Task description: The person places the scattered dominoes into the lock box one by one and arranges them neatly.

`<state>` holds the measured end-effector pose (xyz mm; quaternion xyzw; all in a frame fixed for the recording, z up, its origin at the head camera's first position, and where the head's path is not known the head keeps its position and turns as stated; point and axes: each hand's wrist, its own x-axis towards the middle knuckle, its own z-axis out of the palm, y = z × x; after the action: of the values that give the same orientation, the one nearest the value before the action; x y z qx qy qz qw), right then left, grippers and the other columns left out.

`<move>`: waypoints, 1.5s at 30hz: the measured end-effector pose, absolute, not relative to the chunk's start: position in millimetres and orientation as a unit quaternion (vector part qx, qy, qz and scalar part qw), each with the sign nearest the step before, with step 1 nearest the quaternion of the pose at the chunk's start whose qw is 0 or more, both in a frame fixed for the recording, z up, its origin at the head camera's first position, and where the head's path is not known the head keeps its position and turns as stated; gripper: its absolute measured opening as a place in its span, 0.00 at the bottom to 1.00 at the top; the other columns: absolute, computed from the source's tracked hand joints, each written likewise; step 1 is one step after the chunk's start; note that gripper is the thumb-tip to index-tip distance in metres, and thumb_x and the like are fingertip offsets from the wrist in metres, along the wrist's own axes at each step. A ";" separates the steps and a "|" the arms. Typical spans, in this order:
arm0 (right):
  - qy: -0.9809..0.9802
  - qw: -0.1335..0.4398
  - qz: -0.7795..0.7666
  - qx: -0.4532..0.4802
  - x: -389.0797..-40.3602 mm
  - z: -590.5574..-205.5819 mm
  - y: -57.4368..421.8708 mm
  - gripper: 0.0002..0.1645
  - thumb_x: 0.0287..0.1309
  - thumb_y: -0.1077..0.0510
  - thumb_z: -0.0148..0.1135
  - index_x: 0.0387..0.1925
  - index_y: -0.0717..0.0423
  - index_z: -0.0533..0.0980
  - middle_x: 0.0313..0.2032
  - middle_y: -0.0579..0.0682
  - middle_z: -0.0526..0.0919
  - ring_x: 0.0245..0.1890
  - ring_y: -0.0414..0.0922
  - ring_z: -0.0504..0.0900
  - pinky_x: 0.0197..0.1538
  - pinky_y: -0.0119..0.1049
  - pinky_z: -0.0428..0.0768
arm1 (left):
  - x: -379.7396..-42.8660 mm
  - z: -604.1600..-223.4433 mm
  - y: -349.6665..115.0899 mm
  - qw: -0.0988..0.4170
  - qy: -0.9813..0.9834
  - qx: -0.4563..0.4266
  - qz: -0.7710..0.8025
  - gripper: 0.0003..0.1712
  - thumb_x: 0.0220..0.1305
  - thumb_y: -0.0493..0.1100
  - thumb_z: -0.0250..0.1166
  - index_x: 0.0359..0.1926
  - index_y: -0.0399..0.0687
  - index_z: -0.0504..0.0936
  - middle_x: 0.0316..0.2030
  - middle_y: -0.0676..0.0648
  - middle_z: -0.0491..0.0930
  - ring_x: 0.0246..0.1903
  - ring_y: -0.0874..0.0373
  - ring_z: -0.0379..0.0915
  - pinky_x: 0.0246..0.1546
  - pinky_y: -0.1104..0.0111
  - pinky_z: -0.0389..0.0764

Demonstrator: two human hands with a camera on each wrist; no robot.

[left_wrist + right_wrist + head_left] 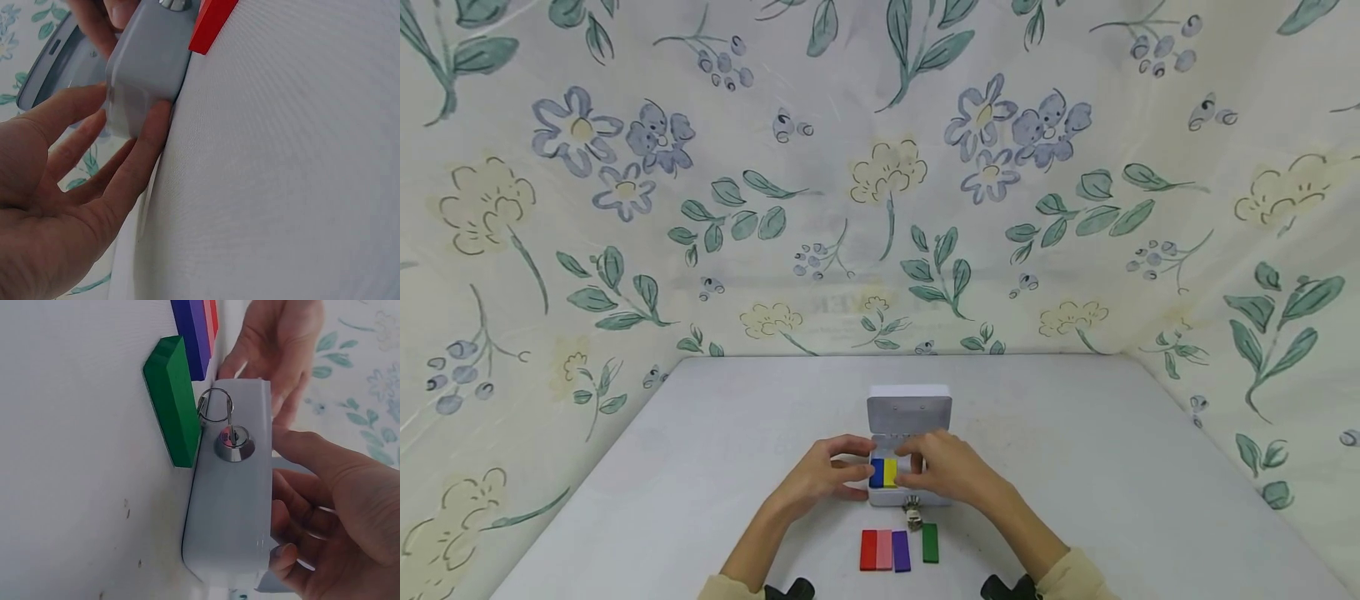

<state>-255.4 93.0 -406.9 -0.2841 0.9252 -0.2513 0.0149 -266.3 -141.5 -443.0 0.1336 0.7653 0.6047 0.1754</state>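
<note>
A small white lockable metal box (880, 498) stands on the table with its lid (910, 414) raised. Inside, a blue block (877, 473) and a yellow block (890, 473) lie side by side at the left. My left hand (820, 475) touches the box's left side, fingers spread along the wall from rim to base in the left wrist view. Over the opening, my right hand (951, 467) holds the yellow block between thumb and forefinger; the grip is partly hidden behind the front wall in the right wrist view. Its other fingers curl at the rim.
A key on a ring (215, 405) sits in the front lock (234, 442). Before the box lie a red block (868, 550), a pink block (884, 550), a purple block (901, 551) and a green block (930, 543). Flowered cloth (887, 250) surrounds the white table (1075, 433).
</note>
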 end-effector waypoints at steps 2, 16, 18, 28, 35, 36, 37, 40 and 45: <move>0.926 0.013 -0.251 -0.283 -252.4 -405.4 94.3 0.22 0.55 0.49 0.71 0.49 0.56 0.83 0.20 0.38 0.76 0.23 0.33 0.71 0.25 0.23 0.72 | -266.1 -442.7 -141.4 0.175 0.766 0.133 0.604 0.28 0.63 0.41 0.67 0.62 0.39 0.74 0.60 0.36 0.73 0.50 0.51 0.79 0.41 0.58 0.88; 0.930 0.016 -0.256 -0.262 -235.9 -400.6 107.5 0.24 0.54 0.48 0.72 0.49 0.56 0.83 0.22 0.38 0.77 0.24 0.34 0.71 0.26 0.24 0.71 | -265.9 -441.3 -140.9 0.166 0.775 0.124 0.597 0.27 0.63 0.42 0.68 0.62 0.40 0.74 0.61 0.37 0.73 0.51 0.50 0.78 0.41 0.59 0.88; 0.929 0.013 -0.259 -0.263 -233.5 -399.8 109.8 0.24 0.54 0.48 0.72 0.49 0.57 0.83 0.22 0.38 0.76 0.24 0.34 0.71 0.26 0.24 0.72 | -266.0 -441.0 -140.8 0.167 0.775 0.125 0.597 0.27 0.63 0.42 0.68 0.62 0.40 0.74 0.61 0.37 0.73 0.52 0.50 0.78 0.41 0.58 0.88; 0.925 0.019 -0.280 -0.257 -222.1 -395.9 117.2 0.24 0.55 0.48 0.71 0.50 0.57 0.82 0.23 0.37 0.76 0.24 0.34 0.71 0.26 0.24 0.73 | -266.2 -442.4 -140.5 0.168 0.773 0.126 0.598 0.26 0.63 0.41 0.67 0.62 0.40 0.74 0.61 0.36 0.73 0.51 0.50 0.78 0.41 0.58 0.88; 0.920 0.025 -0.293 -0.257 -216.4 -400.2 120.0 0.24 0.55 0.47 0.70 0.50 0.56 0.82 0.23 0.36 0.77 0.24 0.33 0.72 0.28 0.23 0.75 | -266.4 -442.4 -140.1 0.167 0.777 0.125 0.594 0.26 0.63 0.42 0.67 0.62 0.41 0.75 0.61 0.37 0.73 0.51 0.50 0.78 0.41 0.59 0.88; 0.920 0.028 -0.295 -0.258 -215.6 -400.7 120.5 0.24 0.55 0.48 0.70 0.50 0.56 0.82 0.23 0.36 0.77 0.24 0.33 0.72 0.29 0.23 0.75 | -266.4 -442.5 -140.0 0.167 0.776 0.124 0.595 0.26 0.63 0.42 0.67 0.62 0.41 0.75 0.61 0.37 0.73 0.51 0.50 0.78 0.41 0.59 0.88; 0.919 0.028 -0.296 -0.259 -214.8 -401.3 120.9 0.23 0.56 0.48 0.70 0.50 0.56 0.82 0.23 0.36 0.77 0.24 0.33 0.72 0.29 0.23 0.76 | -266.3 -442.5 -139.9 0.168 0.775 0.124 0.596 0.27 0.63 0.42 0.67 0.62 0.41 0.75 0.61 0.37 0.73 0.51 0.50 0.78 0.41 0.59 0.88; 0.917 0.029 -0.302 -0.260 -212.4 -402.4 122.3 0.23 0.56 0.48 0.70 0.50 0.56 0.82 0.24 0.36 0.78 0.25 0.33 0.72 0.30 0.22 0.76 | -266.2 -442.6 -139.6 0.169 0.772 0.124 0.599 0.27 0.63 0.42 0.67 0.62 0.40 0.75 0.61 0.37 0.73 0.52 0.50 0.78 0.41 0.58 0.88; 0.914 0.027 -0.312 -0.259 -208.9 -403.6 124.9 0.23 0.55 0.48 0.71 0.49 0.55 0.82 0.24 0.35 0.78 0.25 0.33 0.72 0.29 0.22 0.76 | -265.7 -442.9 -139.4 0.170 0.770 0.124 0.602 0.27 0.63 0.42 0.67 0.62 0.40 0.74 0.61 0.37 0.73 0.52 0.49 0.77 0.41 0.58 0.88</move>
<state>-208.9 124.9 -403.6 -0.2589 0.9139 -0.3115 0.0269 -265.7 -139.4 -442.9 0.1243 0.7704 0.6018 0.1699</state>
